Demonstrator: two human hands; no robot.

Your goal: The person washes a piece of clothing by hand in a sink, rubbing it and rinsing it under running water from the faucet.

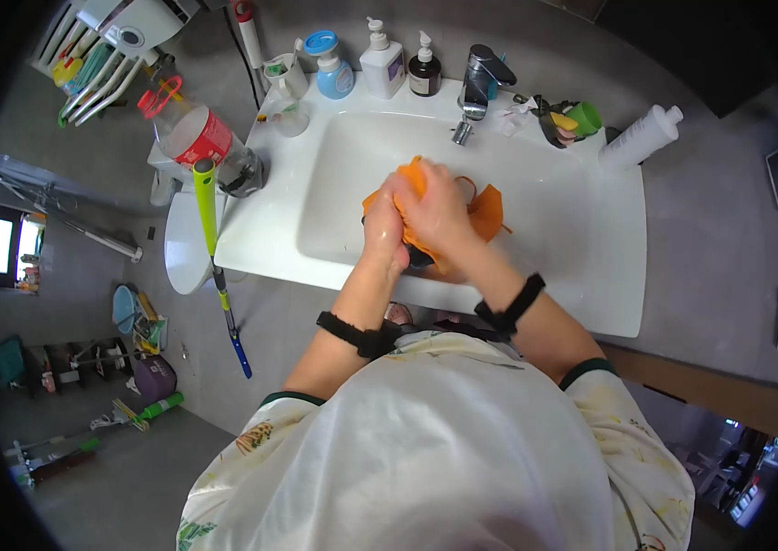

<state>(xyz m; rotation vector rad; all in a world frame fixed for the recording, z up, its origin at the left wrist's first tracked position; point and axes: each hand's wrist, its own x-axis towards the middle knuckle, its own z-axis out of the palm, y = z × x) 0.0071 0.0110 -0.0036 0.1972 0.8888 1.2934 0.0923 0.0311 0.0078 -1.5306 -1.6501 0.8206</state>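
Observation:
Over the white sink (pixel 545 197), both hands are closed on a bunched orange cloth (pixel 488 213) with a dark part showing beneath. My left hand (pixel 383 225) grips its left side, fingers curled. My right hand (pixel 438 209) squeezes it from the right, close against the left hand. One end of the cloth and a thin orange loop hang out to the right of my right hand. The hands cover most of the cloth, so its full shape is hidden. Behind the hands, the chrome faucet (pixel 479 83) shows no clear stream of water.
Along the back rim stand a blue foam bottle (pixel 331 69), a white pump bottle (pixel 383 62) and a brown pump bottle (pixel 425 69). A white bottle (pixel 643 138) is at the right corner. A large plastic bottle (pixel 201 138) and a green-handled pole (pixel 207 207) are at the left.

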